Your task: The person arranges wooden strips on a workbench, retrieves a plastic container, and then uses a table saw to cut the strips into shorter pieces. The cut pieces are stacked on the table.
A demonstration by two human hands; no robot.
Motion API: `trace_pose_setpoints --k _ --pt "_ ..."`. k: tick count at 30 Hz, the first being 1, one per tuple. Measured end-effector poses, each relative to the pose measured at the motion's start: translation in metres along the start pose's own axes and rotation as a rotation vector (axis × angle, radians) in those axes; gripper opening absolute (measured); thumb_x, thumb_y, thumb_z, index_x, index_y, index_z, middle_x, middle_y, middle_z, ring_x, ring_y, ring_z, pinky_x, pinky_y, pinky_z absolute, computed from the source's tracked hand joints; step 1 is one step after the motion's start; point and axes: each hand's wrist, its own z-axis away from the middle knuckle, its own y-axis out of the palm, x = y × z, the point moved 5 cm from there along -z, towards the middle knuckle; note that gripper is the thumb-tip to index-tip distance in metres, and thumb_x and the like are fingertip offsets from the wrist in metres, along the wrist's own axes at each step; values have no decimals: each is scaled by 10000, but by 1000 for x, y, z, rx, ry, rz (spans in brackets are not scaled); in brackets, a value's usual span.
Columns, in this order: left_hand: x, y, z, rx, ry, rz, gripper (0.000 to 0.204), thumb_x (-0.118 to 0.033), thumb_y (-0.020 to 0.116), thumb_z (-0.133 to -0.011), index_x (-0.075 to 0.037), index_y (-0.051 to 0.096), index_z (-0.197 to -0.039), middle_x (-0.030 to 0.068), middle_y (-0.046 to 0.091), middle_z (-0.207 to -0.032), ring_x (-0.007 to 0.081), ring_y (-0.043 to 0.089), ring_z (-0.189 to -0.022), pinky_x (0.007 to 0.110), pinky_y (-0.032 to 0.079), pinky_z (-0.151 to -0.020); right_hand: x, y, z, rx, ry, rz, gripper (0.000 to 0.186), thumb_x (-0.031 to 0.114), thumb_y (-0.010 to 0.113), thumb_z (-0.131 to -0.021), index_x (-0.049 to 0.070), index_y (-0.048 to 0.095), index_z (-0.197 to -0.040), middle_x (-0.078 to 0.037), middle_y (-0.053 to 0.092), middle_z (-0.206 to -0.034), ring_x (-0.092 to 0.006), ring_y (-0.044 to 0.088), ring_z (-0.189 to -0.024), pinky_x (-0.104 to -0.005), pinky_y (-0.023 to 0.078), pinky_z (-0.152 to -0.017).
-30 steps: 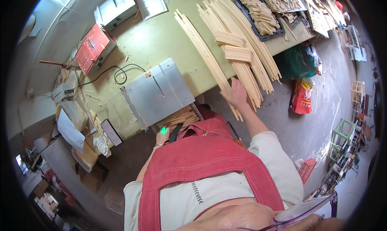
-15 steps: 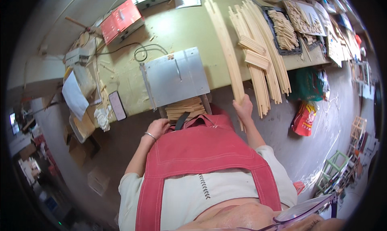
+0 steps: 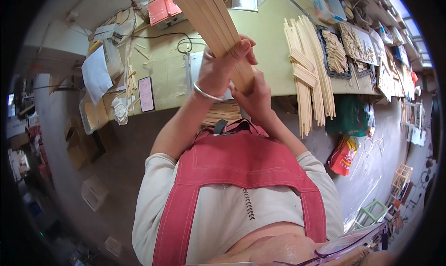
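Note:
A bundle of long, pale wooden strips [image 3: 204, 15] is raised over the workbench, slanting away to the upper left. My left hand [image 3: 218, 71] wraps round it, thumb and fingertips showing on its right side. Lower down, my right hand [image 3: 256, 95] is closed round the near end of the same bundle. Beneath my hands and the strips, a grey metal plate [image 3: 196, 64] is mostly hidden. Shorter wooden pieces [image 3: 220, 113] lie stacked just in front of my red apron.
More long strips [image 3: 304, 71] lie at the right, overhanging the bench edge [image 3: 278, 87], with shorter pieces across them. Beyond is a black crate [image 3: 335, 52] of small pieces. A phone [image 3: 146, 94] rests at left; a red box [image 3: 163, 9] stands behind. Bags [image 3: 343, 154] sit below right.
The strips have come up off the right side of the bench and swung left in my right hand. My left hand has risen from the apron and taken hold of them.

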Motion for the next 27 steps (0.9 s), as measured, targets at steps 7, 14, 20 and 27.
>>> trace_pose_setpoints --k 7,14,20,27 --pt "-61 -37 13 267 68 -265 179 -156 797 -912 -29 721 -1013 27 710 -873 121 677 -754 299 567 -690 82 -34 -97 228 -232 -598 873 192 896 -796 5 427 -1508 -172 561 -1443 -263 526 -1365 -424 402 -1152" --pt "-18 -78 27 326 -123 -318 225 -153 831 -880 -53 739 -1059 26 737 -977 116 696 -850 280 566 -766 163 -8 -145 642 -40 -947 464 165 805 -891 -23 633 -1279 -132 714 -1175 -216 676 -1110 -365 531 -993" --pt "12 -108 37 311 -204 -244 315 -149 838 -874 -67 746 -1164 40 751 -1113 131 692 -1077 300 552 -937 156 30 -133 620 -53 -829 285 177 762 -931 -23 695 -1123 -77 710 -869 -176 700 -840 -323 563 -785" --pt "27 -133 44 253 -203 -350 473 -180 867 -843 -75 703 -1274 28 732 -1221 128 671 -1128 301 536 -975 133 57 -123 676 -23 -830 336 177 738 -951 -18 679 -1219 -137 759 -1024 -229 734 -1001 -355 584 -890"
